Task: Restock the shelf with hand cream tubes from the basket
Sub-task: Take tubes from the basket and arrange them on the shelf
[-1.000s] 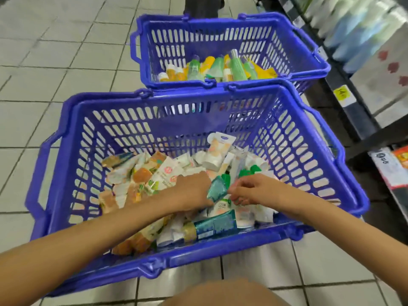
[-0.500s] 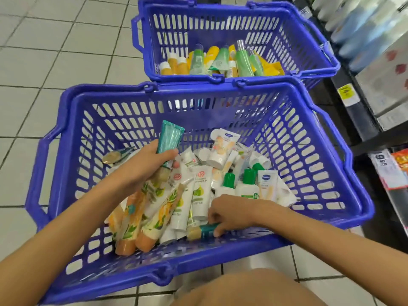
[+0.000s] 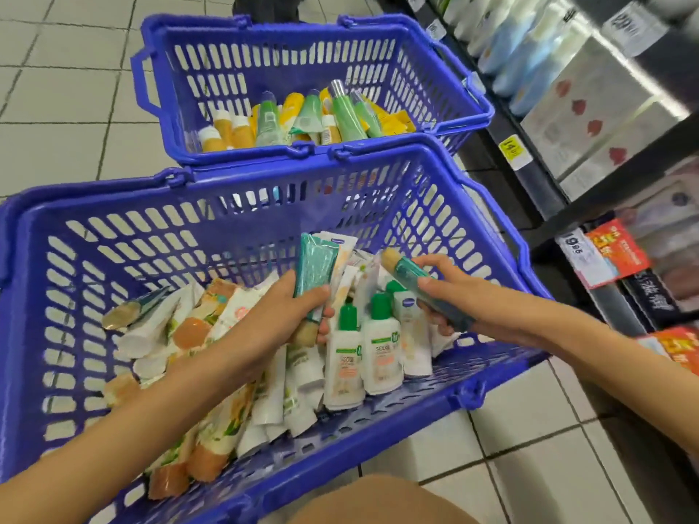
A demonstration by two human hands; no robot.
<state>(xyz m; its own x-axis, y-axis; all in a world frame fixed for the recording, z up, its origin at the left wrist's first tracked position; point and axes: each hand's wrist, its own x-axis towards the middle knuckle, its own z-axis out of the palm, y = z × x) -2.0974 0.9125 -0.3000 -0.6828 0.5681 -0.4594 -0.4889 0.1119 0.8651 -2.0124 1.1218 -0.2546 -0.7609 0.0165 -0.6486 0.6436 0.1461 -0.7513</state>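
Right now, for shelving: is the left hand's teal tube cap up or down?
Cap down: the left hand grips the teal tube near upright, beige cap below the grip, crimped end up.

Pale tiled floor [image 3: 56, 107] spreads to the left; on it, at the far side, stands a second blue basket [image 3: 287, 54] holding a loose heap of yellow and green tubes [image 3: 340, 115]; on the right, blurred white and pale blue bottles [image 3: 522, 58] stand in rows; a yellow price tag [image 3: 512, 150] sits below them; red promotional labels [image 3: 614, 251] hang lower down.
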